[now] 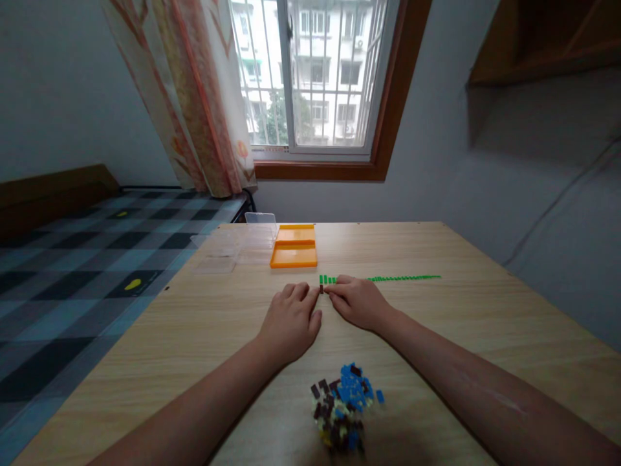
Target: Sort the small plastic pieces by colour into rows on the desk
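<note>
A small dark brown block (321,289) stands on the wooden table between the index fingertips of both hands, just in front of the left end of a row of small green blocks (405,279). My left hand (294,318) lies palm down with fingers stretched and thumb apart, its index tip at the block's left side. From the right, my right hand (358,303) reaches with its index fingertip at or very near the block, thumb apart, covering part of the green row. A loose pile of blue, brown and pale blocks (356,388) sits nearer to me, partly blurred.
An orange tray with two compartments (294,264) stands beyond my left hand. Beside it are clear plastic boxes (216,264). A bed with a checked cover (97,259) adjoins the table's left side; a window and wall rise behind.
</note>
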Motion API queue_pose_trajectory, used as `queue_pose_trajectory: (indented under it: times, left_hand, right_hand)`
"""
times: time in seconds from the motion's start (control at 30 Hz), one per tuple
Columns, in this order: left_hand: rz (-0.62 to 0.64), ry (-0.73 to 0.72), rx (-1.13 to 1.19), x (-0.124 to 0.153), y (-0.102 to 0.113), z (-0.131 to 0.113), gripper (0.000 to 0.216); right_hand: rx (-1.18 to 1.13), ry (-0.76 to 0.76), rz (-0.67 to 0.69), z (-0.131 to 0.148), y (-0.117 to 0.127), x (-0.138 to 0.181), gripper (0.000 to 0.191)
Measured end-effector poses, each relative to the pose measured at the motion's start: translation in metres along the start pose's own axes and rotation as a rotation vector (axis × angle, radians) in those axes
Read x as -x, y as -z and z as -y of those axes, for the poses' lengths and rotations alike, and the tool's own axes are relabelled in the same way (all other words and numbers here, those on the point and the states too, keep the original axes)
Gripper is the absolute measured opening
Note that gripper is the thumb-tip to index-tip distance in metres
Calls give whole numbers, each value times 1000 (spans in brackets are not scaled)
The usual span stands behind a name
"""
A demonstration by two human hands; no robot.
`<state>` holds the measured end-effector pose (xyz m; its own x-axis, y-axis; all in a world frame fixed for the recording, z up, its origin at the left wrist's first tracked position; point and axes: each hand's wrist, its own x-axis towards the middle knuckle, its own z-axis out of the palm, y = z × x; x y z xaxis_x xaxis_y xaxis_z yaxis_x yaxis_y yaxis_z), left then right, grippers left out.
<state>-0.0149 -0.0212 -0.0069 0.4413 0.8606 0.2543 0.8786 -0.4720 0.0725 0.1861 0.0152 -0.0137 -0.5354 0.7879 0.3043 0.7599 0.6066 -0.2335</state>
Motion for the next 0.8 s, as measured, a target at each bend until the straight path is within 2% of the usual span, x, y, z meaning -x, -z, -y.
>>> queue_pose_trajectory:
  times: [0.2,0.33,0.4,0.43,0.53,0.6,0.7,0.8]
  left_hand:
    - [-13,-6,24,0,0,0,42]
    - [-64,-7,177,1,2,4,21]
    - [-82,-4,340,1,4,8,7]
    - [-45,-12,419,1,6,10,9]
    - [151,-122,581,1,12,17,27]
    - [271,-170,620,1,17,21,33]
    - [380,-236,601,-1,23,23,39]
    - [378,-343,491,-2,26,22,45]
  right_hand:
    - [-70,-3,-43,-2,-2,1,28]
    - [-239,14,-26,-9,3,4,23]
    - [-375,10,97,-14,11,5,20]
    - [-442,4,202,-17,17,6,20]
    - [-579,-10,601,-21,36,9,30]
    - [-579,-6,779,-18,48,10,34]
    - [-483,34,892,-5,60,11,35]
    - [-329,65,872,7,65,12,34]
